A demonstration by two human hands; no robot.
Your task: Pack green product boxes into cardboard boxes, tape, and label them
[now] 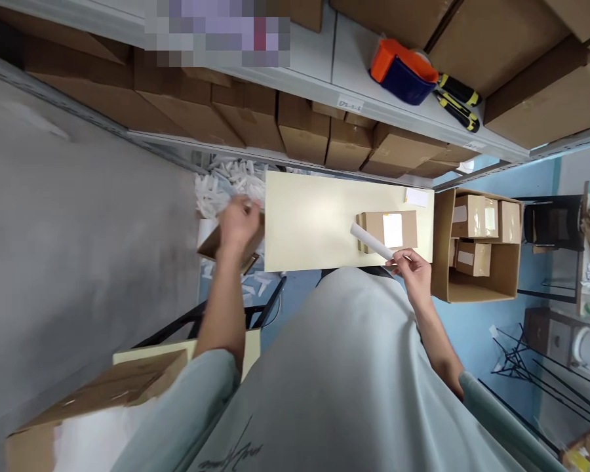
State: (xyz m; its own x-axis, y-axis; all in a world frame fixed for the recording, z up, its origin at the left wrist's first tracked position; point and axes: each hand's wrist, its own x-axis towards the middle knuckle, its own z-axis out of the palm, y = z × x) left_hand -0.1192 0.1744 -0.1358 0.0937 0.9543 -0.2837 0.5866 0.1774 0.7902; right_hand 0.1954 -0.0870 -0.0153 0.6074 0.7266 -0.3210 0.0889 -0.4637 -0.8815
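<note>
My right hand (413, 270) is closed on one end of a white rolled tube (372, 241) that slants over the near edge of the cream table (309, 223). Just beyond it a small brown cardboard box (387, 230) with a white label lies on the table. My left hand (238, 221) reaches left of the table into an open brown box (229, 246) beside a heap of small white pieces (229, 187). Its fingers are curled and blurred; what they hold is unclear.
An open carton (476, 246) with several labelled small boxes stands right of the table. Shelves with brown boxes (299, 131) run along the back, with an orange and blue tape dispenser (403, 71) and yellow-black cutters (459, 99) on top. Another open box (88, 400) sits near left.
</note>
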